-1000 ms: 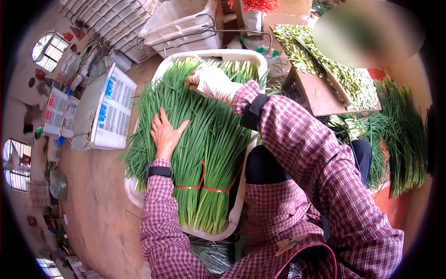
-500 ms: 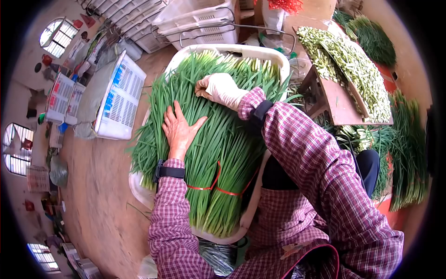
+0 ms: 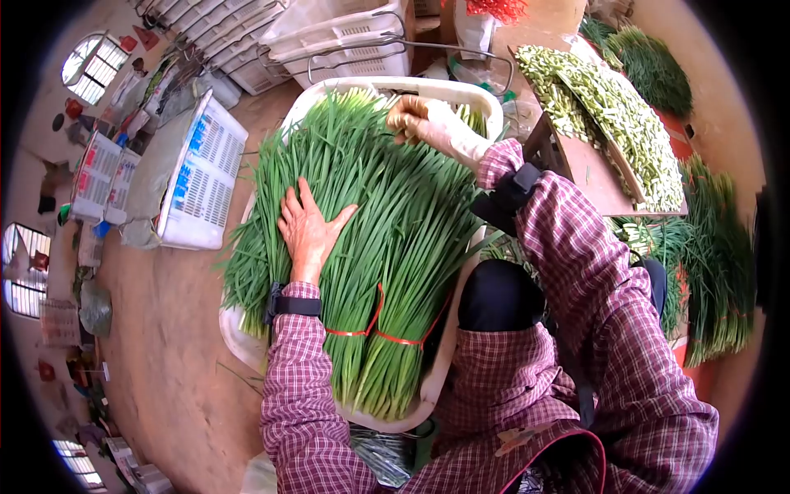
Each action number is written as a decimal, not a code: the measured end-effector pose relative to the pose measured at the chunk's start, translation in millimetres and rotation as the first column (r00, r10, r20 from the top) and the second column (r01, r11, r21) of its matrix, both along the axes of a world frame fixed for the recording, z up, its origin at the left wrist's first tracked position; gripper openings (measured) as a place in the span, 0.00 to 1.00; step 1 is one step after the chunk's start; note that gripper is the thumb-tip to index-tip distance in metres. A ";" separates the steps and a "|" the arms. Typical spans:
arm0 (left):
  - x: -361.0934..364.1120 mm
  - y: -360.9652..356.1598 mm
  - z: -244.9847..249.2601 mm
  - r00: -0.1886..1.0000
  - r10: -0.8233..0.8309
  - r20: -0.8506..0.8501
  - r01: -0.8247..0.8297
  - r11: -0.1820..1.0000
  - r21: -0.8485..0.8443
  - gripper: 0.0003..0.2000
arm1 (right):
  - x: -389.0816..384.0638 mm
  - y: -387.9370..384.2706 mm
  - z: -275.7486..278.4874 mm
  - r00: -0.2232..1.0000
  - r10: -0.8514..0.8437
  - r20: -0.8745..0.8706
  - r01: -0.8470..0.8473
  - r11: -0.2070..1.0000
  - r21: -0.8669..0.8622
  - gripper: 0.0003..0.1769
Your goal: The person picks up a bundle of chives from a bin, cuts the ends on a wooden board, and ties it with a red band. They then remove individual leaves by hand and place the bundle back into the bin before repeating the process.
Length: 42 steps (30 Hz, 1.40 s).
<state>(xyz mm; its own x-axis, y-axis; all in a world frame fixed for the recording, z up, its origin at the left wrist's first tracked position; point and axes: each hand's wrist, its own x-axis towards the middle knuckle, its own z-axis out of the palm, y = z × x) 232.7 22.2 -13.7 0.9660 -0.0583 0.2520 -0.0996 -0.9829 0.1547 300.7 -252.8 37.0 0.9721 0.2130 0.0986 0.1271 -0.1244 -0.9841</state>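
Long bundles of garlic chives [image 3: 395, 214] fill a white plastic crate [image 3: 234, 329] in front of me, and red ties show around the nearer ones. Bare, with fingers spread, my left hand [image 3: 309, 235] lies flat on the leaves at the left side. My right hand [image 3: 424, 122], in a pale glove, is over the far end of the crate. Its fingers are curled in just above the leaves and stalks; what they hold, if anything, is hidden.
At the right, a wooden stand [image 3: 588, 160] bears a heap of cut green pieces [image 3: 638, 132], with more chives [image 3: 712, 263] beyond it. A white crate [image 3: 210, 177] stands on the floor to the left. Stacked white crates [image 3: 346, 49] and a bent metal rod are behind.
My right hand has moved away from me and to the right, from the middle of the leaves to the crate's far end. My left hand stays on the chives.
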 end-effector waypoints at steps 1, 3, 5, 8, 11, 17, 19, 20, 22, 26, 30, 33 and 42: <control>-0.1 -0.7 -0.6 1.000 0.002 -0.001 -0.002 1.000 0.004 0.54 | -8.4 -2.5 -2.8 0.992 0.123 -0.019 -0.124 0.992 -0.012 0.05; 0.2 2.1 0.8 1.000 -0.002 0.008 0.002 1.000 0.002 0.54 | -19.3 8.0 -11.8 0.982 0.191 0.010 -0.190 0.980 -0.051 0.07; -0.8 2.3 3.2 1.000 -0.004 0.006 0.004 1.000 0.002 0.54 | -25.7 15.0 -16.0 0.972 0.237 0.002 -0.232 0.956 -0.178 0.09; -0.7 3.2 4.8 1.000 0.003 0.005 -0.003 1.000 0.004 0.54 | -34.8 27.2 -11.8 0.972 0.209 0.103 -0.173 0.943 -0.284 0.06; 1.1 5.9 6.2 1.000 0.001 0.006 -0.001 1.000 0.006 0.54 | -36.0 40.9 -15.6 0.951 0.153 0.269 -0.045 0.929 -0.368 0.05; 15.8 17.7 -19.1 0.995 -0.034 0.090 0.020 0.988 0.151 0.50 | -17.9 17.0 -32.5 0.796 -0.253 0.550 0.472 0.829 -0.300 0.09; 21.9 29.6 -30.2 0.995 -0.070 0.077 0.062 0.993 0.097 0.47 | -29.6 -1.5 -9.7 0.743 -0.365 0.561 0.542 0.820 -0.185 0.09; 27.0 33.6 -35.6 0.998 -0.044 0.049 0.037 0.990 0.139 0.47 | -51.1 -12.9 14.1 0.759 -0.340 0.556 0.499 0.851 -0.161 0.09; 26.4 33.6 -30.7 1.000 -0.013 -0.026 0.018 0.984 0.176 0.45 | -95.7 -33.8 45.9 0.705 -0.321 0.632 0.434 0.901 -0.026 0.08; 34.2 36.9 -24.8 0.996 0.032 -0.086 -0.013 0.976 0.215 0.43 | -237.2 -106.2 110.1 0.820 -0.280 0.499 0.352 0.934 -0.054 0.05; 59.5 37.7 -39.9 0.997 -0.043 -0.066 0.055 0.979 0.197 0.39 | -341.0 -187.2 101.8 0.830 -0.353 0.431 0.371 0.928 0.045 0.06; 82.0 56.0 -42.7 0.989 0.083 -0.119 -0.040 0.943 0.330 0.40 | -451.6 -254.4 62.8 0.800 -0.596 0.069 0.599 0.790 -0.126 0.19; 2.7 -110.0 36.3 0.930 -0.366 -0.018 0.353 0.908 -0.225 0.31 | -631.3 -343.4 -90.2 0.261 -0.964 -0.059 0.514 0.190 -0.837 0.28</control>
